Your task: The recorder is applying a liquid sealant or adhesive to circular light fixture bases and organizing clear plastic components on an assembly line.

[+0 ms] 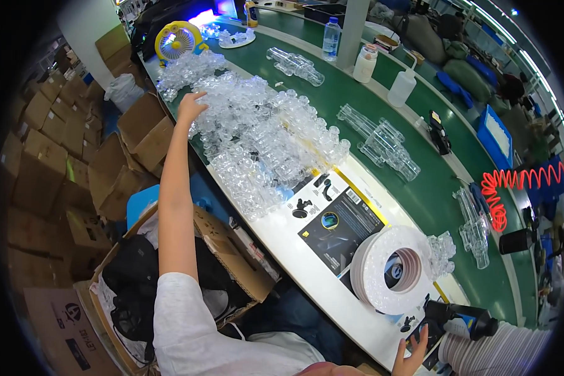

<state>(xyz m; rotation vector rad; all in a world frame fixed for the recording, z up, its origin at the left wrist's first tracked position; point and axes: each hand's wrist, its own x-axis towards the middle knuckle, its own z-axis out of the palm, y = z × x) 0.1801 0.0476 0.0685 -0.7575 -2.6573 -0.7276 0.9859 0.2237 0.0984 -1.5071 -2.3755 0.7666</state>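
clear parts heap (263, 138): on the green bench top (420, 188), under and just beyond the left fingertips; long axis runs from the far-left end by the yellow fan (177, 42) toward the near-right end by the printed sheets (335, 216).
left hand (191, 106): arm fully stretched, palm down on the heap's far-left flank; fingers spread apart, resting on pieces, clamped on nothing visible. Likely spread to rake or steady loose parts.
right hand (412, 354): at the lower edge, fingers apart, tips touching a black handheld tool (460, 316); no closed grip seen.
white tape roll (391, 269): lying flat, just beyond the right fingers, hole up; probably parked within easy reach.
clear tube racks (385, 147): well beyond both hands, laid in rows across the bench.
open carton (188, 276): below the left forearm, beside the bench edge, dark material inside.
red coiled hose (520, 185): far right, well apart from the fingers.
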